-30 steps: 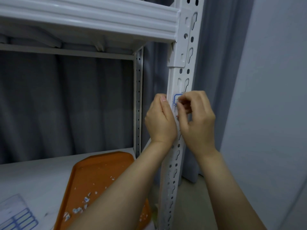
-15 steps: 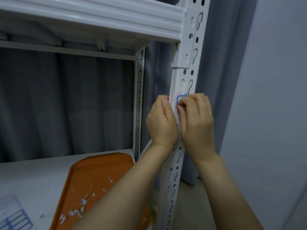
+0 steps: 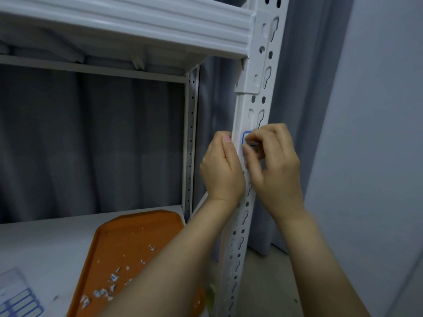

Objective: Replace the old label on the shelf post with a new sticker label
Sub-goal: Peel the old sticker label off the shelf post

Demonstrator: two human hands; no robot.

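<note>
Head view: two hands at a label (image 3: pixel 245 135) on a white shelf post (image 3: pixel 253 106).
Blue-bordered label stuck on the post's front face, below the upper shelf bracket, partly hidden by fingers. Round the post's left edge, left hand (image 3: pixel 222 172) wrapped, thumb up beside the label. On the label's lower part, right hand (image 3: pixel 275 165) curled, thumb and forefinger pinched together. Lower left, on the lower shelf (image 3: pixel 45 243): orange tray (image 3: pixel 137 234) strewn with white paper scraps (image 3: pixel 109 288); sticker sheet (image 3: pixel 17 300) at the corner. Grey curtain (image 3: pixel 91 145) behind.
</note>
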